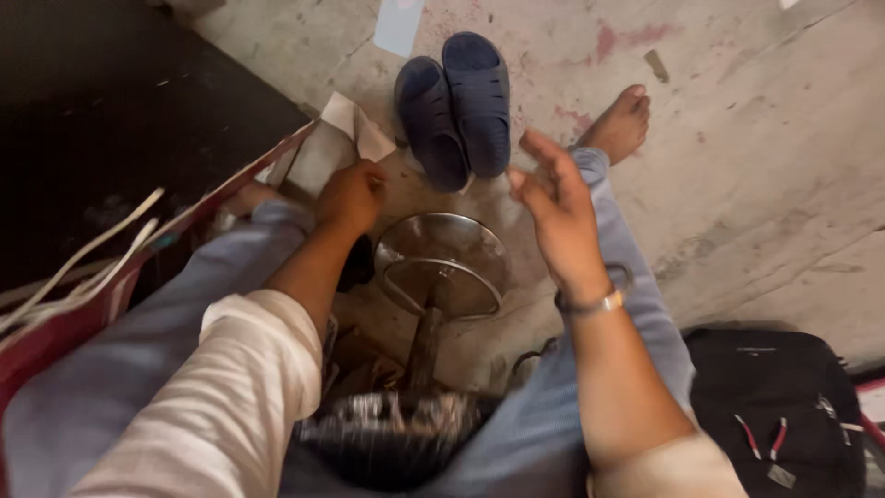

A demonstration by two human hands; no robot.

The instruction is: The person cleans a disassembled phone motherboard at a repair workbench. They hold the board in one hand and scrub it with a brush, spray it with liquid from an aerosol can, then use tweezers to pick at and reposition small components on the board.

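I look down between my knees at the round shiny metal base of a stool (pixel 442 263) on a concrete floor. My left hand (pixel 350 195) is closed in a fist, low by my left knee, near a piece of white paper (pixel 355 129); whether it holds something I cannot tell. My right hand (pixel 553 198) hovers above my right knee with the fingers spread and empty, a bracelet on its wrist. Just beyond the hands lies a pair of dark blue clogs (pixel 456 106).
My bare right foot (pixel 619 124) rests on the stained floor. A black bag (pixel 774 406) lies at the lower right. A red-edged box with white straps (pixel 83 295) stands to the left, beside a dark surface.
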